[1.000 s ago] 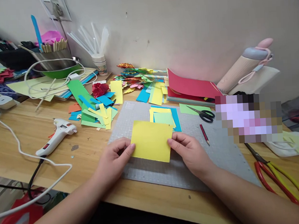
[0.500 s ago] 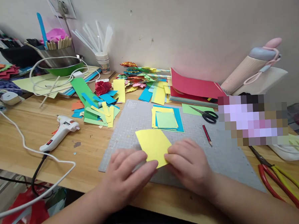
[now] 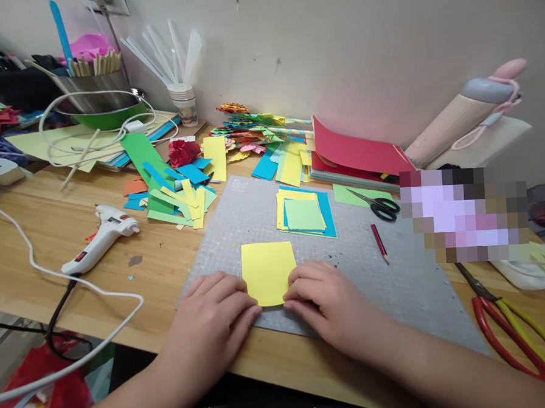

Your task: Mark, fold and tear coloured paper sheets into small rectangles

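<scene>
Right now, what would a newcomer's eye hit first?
Probably the yellow sheet, front and centre over the grey mat, held at its near corners by the left hand and right hand. Next, the red paper at the back, right of centre, and the glue gun at left.

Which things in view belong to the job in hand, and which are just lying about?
In hand, it seems:
yellow paper, near corners held by left hand and right hand
cutting mat, beneath it
possibly stacked paper squares

Probably just lying about:
glue gun
paper scraps
bottle
red-and-yellow-handled scissors
</scene>
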Tool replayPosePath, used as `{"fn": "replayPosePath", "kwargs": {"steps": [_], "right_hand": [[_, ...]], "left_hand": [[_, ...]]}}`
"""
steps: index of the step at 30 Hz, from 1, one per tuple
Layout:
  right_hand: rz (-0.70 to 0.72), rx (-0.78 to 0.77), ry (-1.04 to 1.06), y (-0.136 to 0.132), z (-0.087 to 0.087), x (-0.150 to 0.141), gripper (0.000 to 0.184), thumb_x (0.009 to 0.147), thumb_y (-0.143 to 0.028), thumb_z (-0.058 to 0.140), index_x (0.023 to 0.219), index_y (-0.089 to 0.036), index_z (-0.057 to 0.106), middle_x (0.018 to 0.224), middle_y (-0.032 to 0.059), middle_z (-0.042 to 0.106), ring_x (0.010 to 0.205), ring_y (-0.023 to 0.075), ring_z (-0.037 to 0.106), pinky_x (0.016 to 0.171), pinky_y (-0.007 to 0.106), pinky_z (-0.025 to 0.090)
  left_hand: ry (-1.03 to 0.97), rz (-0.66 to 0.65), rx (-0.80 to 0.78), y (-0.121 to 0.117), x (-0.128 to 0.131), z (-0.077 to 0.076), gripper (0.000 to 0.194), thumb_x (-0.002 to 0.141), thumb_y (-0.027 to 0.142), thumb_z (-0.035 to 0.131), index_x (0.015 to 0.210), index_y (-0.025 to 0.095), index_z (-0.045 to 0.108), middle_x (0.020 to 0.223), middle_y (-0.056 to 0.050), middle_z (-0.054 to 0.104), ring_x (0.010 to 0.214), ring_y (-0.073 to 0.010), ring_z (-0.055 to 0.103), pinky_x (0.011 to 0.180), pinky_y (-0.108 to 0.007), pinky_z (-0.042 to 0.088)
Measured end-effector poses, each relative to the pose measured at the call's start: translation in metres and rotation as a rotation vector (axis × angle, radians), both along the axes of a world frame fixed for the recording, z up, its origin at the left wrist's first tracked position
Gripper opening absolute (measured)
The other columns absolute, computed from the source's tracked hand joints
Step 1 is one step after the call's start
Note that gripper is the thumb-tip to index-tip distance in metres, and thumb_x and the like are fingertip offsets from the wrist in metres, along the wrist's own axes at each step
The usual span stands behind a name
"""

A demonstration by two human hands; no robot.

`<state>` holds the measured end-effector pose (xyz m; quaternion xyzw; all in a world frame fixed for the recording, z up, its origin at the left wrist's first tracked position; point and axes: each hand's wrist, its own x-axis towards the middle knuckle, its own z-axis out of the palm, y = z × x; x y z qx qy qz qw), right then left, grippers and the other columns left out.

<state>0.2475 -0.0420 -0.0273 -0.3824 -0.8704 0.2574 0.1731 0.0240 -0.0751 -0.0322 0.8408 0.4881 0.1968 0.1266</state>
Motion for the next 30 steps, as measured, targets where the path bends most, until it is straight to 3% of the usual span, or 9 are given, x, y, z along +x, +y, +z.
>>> {"fn": "replayPosePath", "kwargs": {"steps": [3, 7, 16, 30], "right_hand": [[-0.087, -0.145, 0.033, 0.002, 0.002, -0.003, 0.012, 0.086, -0.015, 0.058, 0.075, -0.019, 0.059, 0.086, 0.0020, 0.061, 0.083, 0.0169, 0.054, 0.073, 0.033, 0.039], [-0.155, -0.172, -0.005, 0.007, 0.004, -0.009, 0.013, 0.084, -0.015, 0.058, 0.072, -0.019, 0.057, 0.087, 0.0033, 0.058, 0.080, 0.0170, 0.053, 0.069, 0.032, 0.039], [-0.210, -0.165, -0.120, 0.015, 0.004, -0.016, 0.011, 0.083, -0.018, 0.057, 0.073, -0.019, 0.053, 0.086, 0.0022, 0.055, 0.071, 0.0147, 0.049, 0.061, 0.029, 0.034], [-0.099, -0.228, -0.038, 0.012, 0.007, -0.010, 0.011, 0.083, -0.013, 0.057, 0.074, -0.019, 0.055, 0.087, 0.0007, 0.057, 0.082, 0.0157, 0.051, 0.070, 0.030, 0.036]], "left_hand": [[-0.051, 0.080, -0.164, 0.009, 0.000, 0.003, 0.022, 0.089, 0.032, 0.052, 0.075, 0.023, 0.066, 0.083, -0.002, 0.061, 0.080, -0.0196, 0.053, 0.071, -0.035, 0.037], [-0.049, 0.092, -0.295, 0.025, 0.000, 0.010, 0.022, 0.085, 0.032, 0.055, 0.069, 0.022, 0.066, 0.080, -0.002, 0.060, 0.082, -0.0205, 0.053, 0.072, -0.035, 0.036], [-0.061, -0.013, -0.382, 0.050, -0.012, 0.015, 0.014, 0.080, 0.032, 0.061, 0.073, 0.022, 0.066, 0.084, -0.001, 0.061, 0.085, -0.0194, 0.053, 0.079, -0.035, 0.036], [-0.018, -0.007, -0.431, 0.043, -0.011, 0.019, 0.010, 0.077, 0.031, 0.066, 0.071, 0.023, 0.068, 0.089, 0.000, 0.057, 0.091, -0.0197, 0.049, 0.082, -0.037, 0.033]]}}
